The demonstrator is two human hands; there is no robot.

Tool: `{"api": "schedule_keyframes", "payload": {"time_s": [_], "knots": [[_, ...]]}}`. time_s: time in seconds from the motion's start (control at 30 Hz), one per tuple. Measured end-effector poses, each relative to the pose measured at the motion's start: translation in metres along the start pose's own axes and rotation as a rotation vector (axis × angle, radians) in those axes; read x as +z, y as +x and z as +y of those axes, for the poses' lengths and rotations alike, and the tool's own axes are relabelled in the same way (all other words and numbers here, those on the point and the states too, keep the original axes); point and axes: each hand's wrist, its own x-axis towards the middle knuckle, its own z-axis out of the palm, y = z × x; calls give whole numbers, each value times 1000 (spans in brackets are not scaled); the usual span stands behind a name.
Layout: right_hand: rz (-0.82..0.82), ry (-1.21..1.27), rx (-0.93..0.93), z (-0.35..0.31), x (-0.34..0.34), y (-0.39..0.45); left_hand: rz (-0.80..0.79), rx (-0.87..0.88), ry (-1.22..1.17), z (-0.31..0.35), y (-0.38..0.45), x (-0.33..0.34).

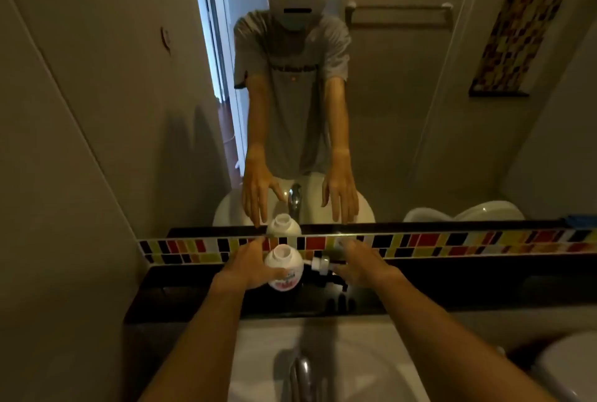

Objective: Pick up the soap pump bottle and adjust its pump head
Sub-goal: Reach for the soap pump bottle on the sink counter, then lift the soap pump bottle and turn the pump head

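Note:
A white soap bottle (284, 264) with a red label stands on the black ledge (452, 285) under the mirror, its neck open with no pump on it. My left hand (250, 267) wraps it from the left, thumb across its front. The white pump head (320, 263) lies on its side on the ledge just right of the bottle. My right hand (361, 267) hovers over the ledge beside the pump head, fingers spread, thumb tip close to it and holding nothing.
A white basin (371, 363) with a chrome tap (302, 372) sits right below the ledge. A band of coloured tiles (452, 241) and the mirror rise behind it. Walls close in on the left; a white toilet (568, 366) sits at the lower right.

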Motion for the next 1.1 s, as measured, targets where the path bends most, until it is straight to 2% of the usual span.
{"api": "schedule_keyframes", "payload": {"time_s": [0.27, 0.53, 0.7, 0.87, 1.1], "knots": [[25, -137, 2, 10, 48, 32, 57, 42, -56, -31, 28, 38], [116, -148, 1, 14, 78, 45, 104, 91, -118, -43, 41, 49], [144, -125, -56, 21, 53, 30, 154, 79, -111, -45, 23, 34], [204, -93, -128, 18, 15, -3, 279, 104, 58, -38, -6, 16], [289, -204, -241, -4, -3, -43, 271, 146, 150, -9, -47, 9]]}}
